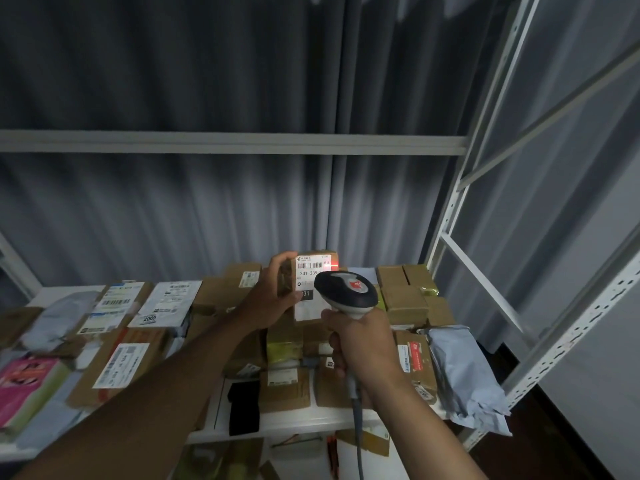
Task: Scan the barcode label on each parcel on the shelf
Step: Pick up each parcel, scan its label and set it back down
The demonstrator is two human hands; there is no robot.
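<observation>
My left hand (272, 296) holds a small cardboard parcel (325, 258) upright above the shelf, its white barcode label (309, 271) facing me. My right hand (360, 344) grips the handle of a black and white barcode scanner (346, 293), whose head sits just in front of the label's lower right part. A red glow (333, 263) from the scanner falls on the label's upper right corner. The scanner's cable (358, 434) hangs down from below my right hand.
The white shelf (294, 422) carries several cardboard parcels (405, 299), labelled boxes (114, 306) at left, a pink package (24, 382) and grey poly mailers (460, 368) at right. White metal uprights (450, 206) stand at right. A grey curtain (207, 209) hangs behind.
</observation>
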